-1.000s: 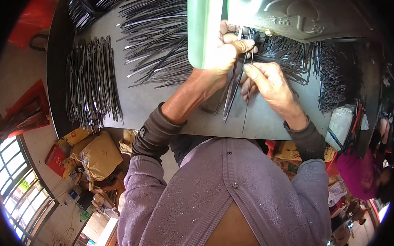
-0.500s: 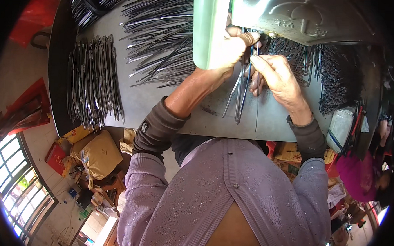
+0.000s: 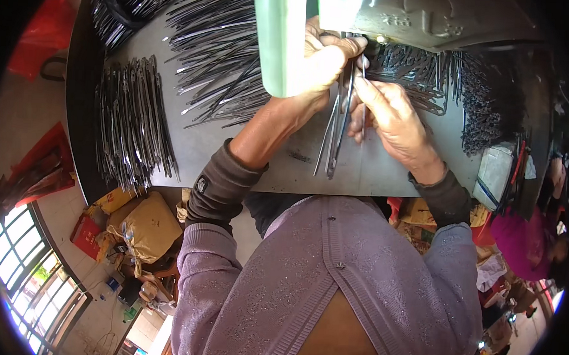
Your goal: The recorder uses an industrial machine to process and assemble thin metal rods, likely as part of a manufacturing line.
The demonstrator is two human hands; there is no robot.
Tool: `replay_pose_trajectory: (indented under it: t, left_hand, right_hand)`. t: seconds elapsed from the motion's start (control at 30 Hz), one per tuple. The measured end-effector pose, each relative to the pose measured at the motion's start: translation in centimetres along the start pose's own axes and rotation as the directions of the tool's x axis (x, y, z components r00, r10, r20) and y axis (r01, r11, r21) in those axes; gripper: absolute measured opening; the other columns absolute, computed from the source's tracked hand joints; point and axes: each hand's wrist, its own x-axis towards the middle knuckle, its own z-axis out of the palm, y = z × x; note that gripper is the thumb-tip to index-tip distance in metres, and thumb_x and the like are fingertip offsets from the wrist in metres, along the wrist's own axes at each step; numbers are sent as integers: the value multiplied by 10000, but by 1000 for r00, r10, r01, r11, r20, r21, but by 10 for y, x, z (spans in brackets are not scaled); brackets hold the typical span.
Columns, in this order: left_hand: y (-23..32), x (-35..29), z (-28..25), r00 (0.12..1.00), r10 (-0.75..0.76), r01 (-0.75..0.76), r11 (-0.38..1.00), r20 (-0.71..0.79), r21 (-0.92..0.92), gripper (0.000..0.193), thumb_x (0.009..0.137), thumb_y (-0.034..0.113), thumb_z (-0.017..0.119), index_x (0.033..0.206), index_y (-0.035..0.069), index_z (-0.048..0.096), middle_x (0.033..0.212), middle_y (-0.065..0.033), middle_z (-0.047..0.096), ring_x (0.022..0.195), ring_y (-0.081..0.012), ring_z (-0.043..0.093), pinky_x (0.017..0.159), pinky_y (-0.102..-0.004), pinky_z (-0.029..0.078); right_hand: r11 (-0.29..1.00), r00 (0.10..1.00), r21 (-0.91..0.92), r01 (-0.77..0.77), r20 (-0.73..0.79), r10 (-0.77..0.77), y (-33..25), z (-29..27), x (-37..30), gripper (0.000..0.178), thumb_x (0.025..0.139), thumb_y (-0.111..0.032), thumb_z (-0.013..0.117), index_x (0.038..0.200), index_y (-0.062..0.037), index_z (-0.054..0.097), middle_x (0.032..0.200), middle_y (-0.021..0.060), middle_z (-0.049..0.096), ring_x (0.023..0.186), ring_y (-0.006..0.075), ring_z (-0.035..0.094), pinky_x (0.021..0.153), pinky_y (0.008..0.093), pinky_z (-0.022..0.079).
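Observation:
My left hand (image 3: 328, 59) is closed around a few long, thin metal ribs (image 3: 332, 151), like umbrella ribs, which hang down over the table's near part. Partly hidden by a pale green panel and glare, its thumb lies across the upper ends. Close beside it on the right, my right hand (image 3: 398, 119) pinches a thin metal rod (image 3: 365, 68) between thumb and fingers. Left of my hands a broad spread of dark ribs (image 3: 219, 63) covers the grey metal table (image 3: 234, 156). Behind my right hand lie more dark, folded-looking ribs (image 3: 410, 69).
The pale green panel (image 3: 271, 44) and a metal housing with an embossed umbrella (image 3: 425, 18) overhang the work. A neat row of ribs (image 3: 131, 120) lies at the table's left. At the right edge are dark small-ended bundles (image 3: 484, 116) and a whitish box (image 3: 494, 177).
Both hands have shifted slightly left and up with the ribs. The rod in my right hand, which hung well below the fingers, now shows mostly alongside and above them.

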Motion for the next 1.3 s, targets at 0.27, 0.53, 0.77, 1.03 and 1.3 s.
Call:
replay_pose_trajectory:
  t: [0.27, 0.53, 0.77, 1.03, 1.3]
  left_hand:
    - [61, -43, -59, 965, 121, -44, 950, -233, 308, 217, 762, 113, 641, 883, -29, 530, 707, -85, 601, 564, -144, 575, 441, -229, 439]
    - [111, -106, -150, 836, 545, 125, -309, 67, 943, 301, 645, 92, 730, 918, 27, 620, 839, -126, 644, 726, -216, 627, 656, -308, 493]
    - [-5, -108, -81, 879, 459, -102, -85, 130, 991, 157, 650, 109, 682, 781, 55, 613, 741, -65, 493, 731, -236, 467, 662, -361, 340]
    - [-22, -106, -71, 860, 483, -166, -41, 165, 985, 96, 690, 84, 617, 775, 57, 581, 760, -70, 488, 725, -253, 445, 669, -375, 315]
    - [-15, -110, -68, 837, 516, -165, -83, 184, 983, 121, 698, 110, 640, 803, 63, 601, 755, -64, 498, 728, -236, 434, 677, -362, 305]
  right_hand:
    - [573, 873, -748, 335, 18, -487, 9, -11, -14, 126, 794, -98, 615, 820, 25, 603, 698, 43, 581, 524, 60, 494, 478, 189, 399]
    - [34, 768, -949, 312, 231, -598, 7, -38, 5, 150, 683, -100, 671, 759, -27, 565, 681, 71, 511, 594, 194, 545, 506, 316, 426]
    - [-256, 756, -939, 228, 337, -561, 9, -31, 10, 174, 677, -30, 616, 800, -37, 492, 728, 98, 448, 657, 250, 527, 556, 343, 442]
    - [-199, 717, -953, 231, 304, -628, 11, -30, -1, 145, 690, -18, 598, 763, -45, 476, 673, 77, 470, 581, 216, 536, 506, 321, 442]
    - [-6, 769, -971, 239, 193, -609, 9, -28, -12, 144, 725, -45, 619, 850, -30, 551, 702, 92, 535, 564, 248, 564, 498, 316, 449]
